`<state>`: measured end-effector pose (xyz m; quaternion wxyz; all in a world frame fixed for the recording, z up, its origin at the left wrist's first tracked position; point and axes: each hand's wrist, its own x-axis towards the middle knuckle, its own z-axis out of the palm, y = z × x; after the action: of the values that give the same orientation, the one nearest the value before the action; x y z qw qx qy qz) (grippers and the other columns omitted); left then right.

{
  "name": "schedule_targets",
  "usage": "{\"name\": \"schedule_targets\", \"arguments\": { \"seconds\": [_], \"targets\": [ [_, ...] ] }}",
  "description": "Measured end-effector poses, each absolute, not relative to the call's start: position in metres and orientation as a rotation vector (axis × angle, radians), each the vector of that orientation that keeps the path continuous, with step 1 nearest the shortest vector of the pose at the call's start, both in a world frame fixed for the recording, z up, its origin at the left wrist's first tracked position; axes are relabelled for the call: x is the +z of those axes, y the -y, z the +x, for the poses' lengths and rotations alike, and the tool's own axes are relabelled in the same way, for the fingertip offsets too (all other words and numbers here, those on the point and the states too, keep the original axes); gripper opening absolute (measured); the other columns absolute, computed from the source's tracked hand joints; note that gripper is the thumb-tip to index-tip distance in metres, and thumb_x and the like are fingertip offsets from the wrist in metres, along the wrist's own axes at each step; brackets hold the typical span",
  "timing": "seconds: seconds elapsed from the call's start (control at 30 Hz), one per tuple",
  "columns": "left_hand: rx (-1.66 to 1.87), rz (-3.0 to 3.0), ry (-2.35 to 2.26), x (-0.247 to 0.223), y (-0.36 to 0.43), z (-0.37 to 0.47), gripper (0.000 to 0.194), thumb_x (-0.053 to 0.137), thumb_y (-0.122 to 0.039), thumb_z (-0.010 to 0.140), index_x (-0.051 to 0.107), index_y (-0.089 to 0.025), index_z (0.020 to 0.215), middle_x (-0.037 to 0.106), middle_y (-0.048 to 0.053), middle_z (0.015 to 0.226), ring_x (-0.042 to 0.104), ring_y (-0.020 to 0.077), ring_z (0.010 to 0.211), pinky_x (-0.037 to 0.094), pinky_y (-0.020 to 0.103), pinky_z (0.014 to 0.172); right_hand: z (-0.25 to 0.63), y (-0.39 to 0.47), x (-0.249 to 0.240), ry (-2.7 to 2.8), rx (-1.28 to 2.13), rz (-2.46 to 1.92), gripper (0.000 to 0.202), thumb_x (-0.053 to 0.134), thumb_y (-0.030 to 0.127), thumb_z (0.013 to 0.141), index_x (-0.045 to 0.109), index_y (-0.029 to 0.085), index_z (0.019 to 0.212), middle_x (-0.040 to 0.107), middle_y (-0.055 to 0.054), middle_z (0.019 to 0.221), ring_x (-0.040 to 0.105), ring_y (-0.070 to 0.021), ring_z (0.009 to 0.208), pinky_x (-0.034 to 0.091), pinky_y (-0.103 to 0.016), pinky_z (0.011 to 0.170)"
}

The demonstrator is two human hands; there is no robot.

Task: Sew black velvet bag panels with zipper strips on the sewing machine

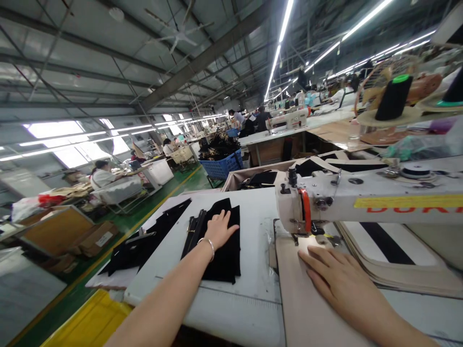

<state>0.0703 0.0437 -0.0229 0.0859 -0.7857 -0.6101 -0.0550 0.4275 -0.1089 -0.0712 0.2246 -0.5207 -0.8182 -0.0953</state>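
Observation:
My left hand (218, 231), with a bracelet at the wrist, lies with fingers spread on a stack of black fabric pieces (221, 265) on the white sewing table (253, 250). Along the stack's left side runs a black strip with a small metal piece (191, 226). Below the needle area of the sewing machine (327, 195), my right hand (340, 279) rests flat, fingers stretched out, on a beige fabric panel (292, 289). Its fingertips are close to the presser foot (295, 238). Right of the machine head, beige panels with a black stripe (388, 246) are stacked.
More black pieces (144, 246) lie at the table's left edge, above a yellow bin (90, 323). Behind the table stand a box of black and beige pieces (260, 179) and a loaded blue crate (222, 165). A black thread cone (394, 99) stands at the upper right. People sit at distant tables.

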Motion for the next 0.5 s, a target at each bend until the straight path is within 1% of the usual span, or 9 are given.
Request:
{"name": "schedule_targets", "arguments": {
  "seconds": [0.07,0.13,0.2,0.23,0.27,0.33,0.4,0.5],
  "targets": [
    [-0.168,-2.291,1.875,-0.012,-0.065,0.054,0.056,0.05,-0.05,0.092,0.05,-0.013,0.134,0.055,0.019,0.132,0.053,0.0337,0.119,0.038,0.046,0.099,0.427,0.109,-0.07,2.254,-0.248,-1.429,0.039,0.044,0.041,0.093,0.053,0.036,0.13,0.058,-0.002,0.126,0.053,-0.0252,0.112,0.043,-0.046,0.09],
    [-0.186,-2.258,1.907,-0.004,-0.08,0.044,0.044,0.058,-0.046,0.087,0.063,-0.014,0.117,0.064,0.016,0.113,0.058,0.0323,0.109,0.041,0.044,0.095,0.427,0.108,-0.069,2.253,-0.234,-1.424,0.038,0.044,0.042,0.093,0.053,0.037,0.13,0.059,-0.002,0.126,0.053,-0.0251,0.112,0.044,-0.046,0.089],
    [-0.235,-2.241,1.898,0.002,-0.084,0.042,0.034,0.066,-0.044,0.082,0.069,-0.016,0.101,0.066,0.013,0.103,0.057,0.032,0.106,0.043,0.043,0.092,0.426,0.108,-0.068,2.248,-0.224,-1.428,0.038,0.045,0.041,0.093,0.053,0.037,0.13,0.059,-0.001,0.126,0.053,-0.025,0.112,0.044,-0.046,0.089],
    [-0.275,-2.242,1.874,0.005,-0.082,0.042,0.03,0.067,-0.043,0.081,0.069,-0.017,0.097,0.065,0.011,0.102,0.056,0.0312,0.106,0.043,0.043,0.092,0.426,0.109,-0.067,2.245,-0.219,-1.428,0.038,0.045,0.041,0.093,0.053,0.037,0.13,0.058,-0.001,0.127,0.053,-0.0247,0.113,0.044,-0.046,0.09],
    [-0.322,-2.25,1.836,0.008,-0.077,0.042,0.027,0.065,-0.041,0.083,0.068,-0.019,0.098,0.065,0.01,0.103,0.055,0.0294,0.108,0.042,0.042,0.093,0.426,0.109,-0.067,2.242,-0.215,-1.426,0.039,0.045,0.04,0.093,0.053,0.037,0.13,0.057,-0.001,0.129,0.053,-0.0243,0.114,0.044,-0.046,0.092],
    [-0.431,-2.276,1.74,0.018,-0.062,0.042,0.023,0.054,-0.035,0.091,0.065,-0.021,0.106,0.063,0.007,0.108,0.054,0.0235,0.109,0.042,0.037,0.097,0.426,0.109,-0.068,2.237,-0.211,-1.415,0.04,0.045,0.039,0.093,0.051,0.036,0.132,0.056,-0.001,0.132,0.052,-0.0232,0.118,0.043,-0.046,0.096],
    [-0.54,-2.281,1.659,0.034,-0.041,0.036,0.025,0.042,-0.03,0.096,0.06,-0.021,0.113,0.061,0.006,0.112,0.054,0.0192,0.109,0.042,0.033,0.098,0.426,0.109,-0.069,2.241,-0.213,-1.4,0.042,0.045,0.038,0.093,0.05,0.035,0.134,0.054,-0.001,0.135,0.051,-0.0225,0.12,0.041,-0.045,0.099],
    [-0.699,-2.205,1.602,0.07,-0.004,0.019,0.026,0.035,-0.029,0.098,0.055,-0.018,0.111,0.059,0.008,0.109,0.055,0.0195,0.104,0.044,0.034,0.097,0.426,0.108,-0.072,2.256,-0.224,-1.4,0.043,0.045,0.038,0.093,0.049,0.033,0.136,0.053,-0.002,0.137,0.049,-0.0229,0.123,0.04,-0.045,0.101]
  ]
}}
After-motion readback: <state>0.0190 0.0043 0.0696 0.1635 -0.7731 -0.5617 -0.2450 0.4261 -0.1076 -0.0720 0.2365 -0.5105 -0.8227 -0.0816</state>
